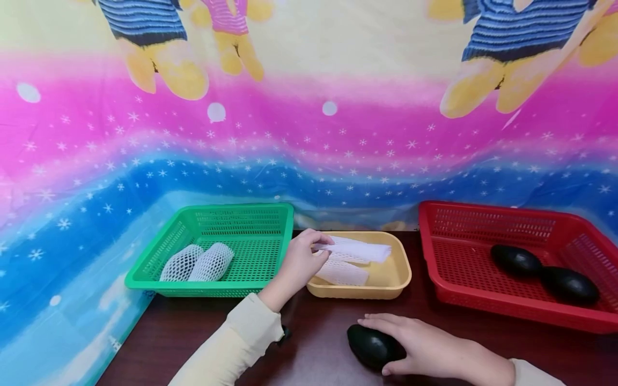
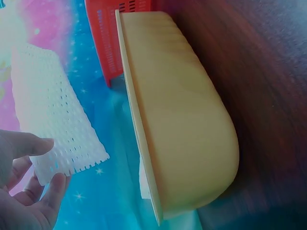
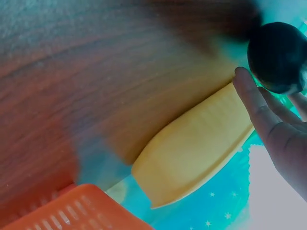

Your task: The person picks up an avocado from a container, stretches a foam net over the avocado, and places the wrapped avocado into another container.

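Observation:
My left hand (image 1: 301, 260) pinches one end of a white foam net sleeve (image 1: 362, 250) between thumb and fingers, over the yellow tray (image 1: 403, 279). In the left wrist view the foam net sleeve (image 2: 55, 105) hangs flat from the fingertips, beside the tray's wall. Other foam net sleeves (image 1: 343, 273) lie in that tray. On the table in front, my right hand (image 1: 425, 343) holds a dark, glossy avocado (image 1: 372, 346), fingers along its far side and thumb on the near side. The right wrist view shows the avocado (image 3: 276, 57) against the fingers.
At the left stands a green basket (image 1: 285, 241) with two netted avocados (image 1: 212, 262) in it. A red basket (image 1: 427, 241) at the right holds two bare dark avocados (image 1: 569, 284). A printed cloth (image 1: 289, 134) hangs behind the dark wooden table (image 1: 309, 343).

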Demonstrator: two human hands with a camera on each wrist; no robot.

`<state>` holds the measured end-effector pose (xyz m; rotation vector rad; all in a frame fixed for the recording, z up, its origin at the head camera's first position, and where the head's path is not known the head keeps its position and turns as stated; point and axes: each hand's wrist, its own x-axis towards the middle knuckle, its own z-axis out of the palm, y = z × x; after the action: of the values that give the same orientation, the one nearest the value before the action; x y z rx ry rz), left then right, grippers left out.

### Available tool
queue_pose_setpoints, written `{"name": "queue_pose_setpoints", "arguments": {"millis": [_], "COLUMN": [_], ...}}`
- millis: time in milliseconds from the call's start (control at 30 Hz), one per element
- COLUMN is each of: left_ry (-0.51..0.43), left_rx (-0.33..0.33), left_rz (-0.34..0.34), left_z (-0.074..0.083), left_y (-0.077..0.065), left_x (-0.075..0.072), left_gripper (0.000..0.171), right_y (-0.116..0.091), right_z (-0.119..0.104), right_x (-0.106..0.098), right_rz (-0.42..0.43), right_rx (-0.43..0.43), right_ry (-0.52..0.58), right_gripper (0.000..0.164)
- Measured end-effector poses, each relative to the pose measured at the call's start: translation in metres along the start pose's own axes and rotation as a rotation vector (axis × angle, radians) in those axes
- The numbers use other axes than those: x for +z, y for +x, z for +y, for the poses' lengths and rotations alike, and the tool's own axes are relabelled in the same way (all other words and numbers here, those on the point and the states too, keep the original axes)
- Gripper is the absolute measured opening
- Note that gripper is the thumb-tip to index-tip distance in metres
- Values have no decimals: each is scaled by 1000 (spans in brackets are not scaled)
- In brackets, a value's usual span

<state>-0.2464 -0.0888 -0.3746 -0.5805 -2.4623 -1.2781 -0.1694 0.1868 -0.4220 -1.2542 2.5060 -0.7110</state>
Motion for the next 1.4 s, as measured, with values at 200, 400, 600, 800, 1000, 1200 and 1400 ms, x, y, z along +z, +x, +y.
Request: {"name": "queue_pose_setpoints", "arguments": {"millis": [200,400,600,800,1000,1200,1400], "left_ry": [-8,-14,-15,-35,-75,-108,-83], "left_rx": [18,6,17,3,-36,-32,-34], "left_rz": [18,49,88,109,110,105,87], "left_z": [1,-3,-7,-9,-7,-5,-8], "left_y": [-11,-18,-23,-30,-37,-45,-51], "left_x": [-6,-12,-18,-23,-30,-30,-25], "left_gripper": [13,15,16,17,19,18,17], "right_y": [-2,-2,-1,-1,1,10,16], "right_z": [-2,-5,-10,-15,-19,-20,-19], "right_x": [-3,-12,-25,-35,-38,-38,-35], "right_rz": [38,65,147,308,545,737,726], "right_rx": [-38,-38,-55,-96,-185,-289,-313], "right_ry": [-40,-91,-91,-124,-155,-139,-124], "right_gripper": [70,67,56,44,39,45,46]}}
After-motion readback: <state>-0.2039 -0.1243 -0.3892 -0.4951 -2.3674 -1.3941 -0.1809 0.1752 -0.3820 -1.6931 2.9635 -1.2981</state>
